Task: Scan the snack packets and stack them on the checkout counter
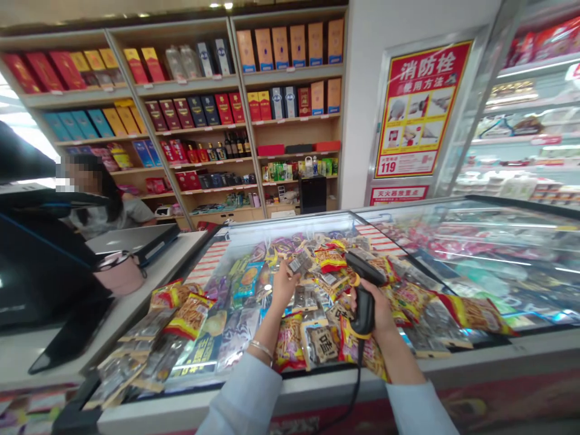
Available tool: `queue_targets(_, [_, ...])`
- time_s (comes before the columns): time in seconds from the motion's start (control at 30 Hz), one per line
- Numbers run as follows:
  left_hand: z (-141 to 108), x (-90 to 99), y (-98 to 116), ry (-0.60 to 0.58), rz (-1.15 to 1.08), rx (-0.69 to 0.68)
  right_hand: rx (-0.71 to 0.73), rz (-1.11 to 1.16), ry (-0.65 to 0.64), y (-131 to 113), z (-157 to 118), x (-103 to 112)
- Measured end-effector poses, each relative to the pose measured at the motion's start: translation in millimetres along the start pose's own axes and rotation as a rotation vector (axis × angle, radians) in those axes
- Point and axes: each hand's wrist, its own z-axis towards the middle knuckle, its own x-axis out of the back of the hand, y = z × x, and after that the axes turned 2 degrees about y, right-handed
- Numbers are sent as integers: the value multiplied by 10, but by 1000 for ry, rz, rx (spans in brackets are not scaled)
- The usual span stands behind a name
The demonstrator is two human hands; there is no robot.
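My left hand [285,283] grips a small snack packet [299,262] whose barcode label faces up. In my right hand [380,305] is a black handheld barcode scanner [362,311], fingers wrapped round its handle and its head tilted up and to the left. A cable runs from the scanner's base down past the freezer's edge. Beneath both hands, red-and-yellow snack bags [290,341] and brown-and-clear packets [321,344] lie heaped on the glass freezer top [199,347]. Part of the left packet is hidden by my fingers.
More snack bags [190,315] and clear packets [154,356] lie at the freezer's left end. A counter to the left bears a pink cup [120,273] and a dark monitor [40,266]. A person [113,193] is behind it. Shelves of boxes [294,45] line the back wall.
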Motion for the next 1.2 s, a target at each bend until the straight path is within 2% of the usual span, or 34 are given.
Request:
queue_targets(0.13, [9, 27, 21, 157, -58, -14, 7, 24, -6, 17, 12, 15])
queue_targets(0.2, [-6, 38, 46, 192, -113, -52, 17, 33, -14, 20, 15, 23])
queue_targets(0.37, [-84, 59, 137, 169, -179, -144, 11, 0, -50, 12, -4, 24])
queue_targets(0.57, [-145, 89, 185, 170, -15, -390, -12, 18, -49, 22, -2, 23])
queue_targets(0.67, [-143, 82, 161, 172, 23, -449, -12, 17, -55, 24, 1, 31])
queue_targets(1.2, [-108, 85, 132, 275, 71, -482, -4, 17, -78, 33, -9, 34])
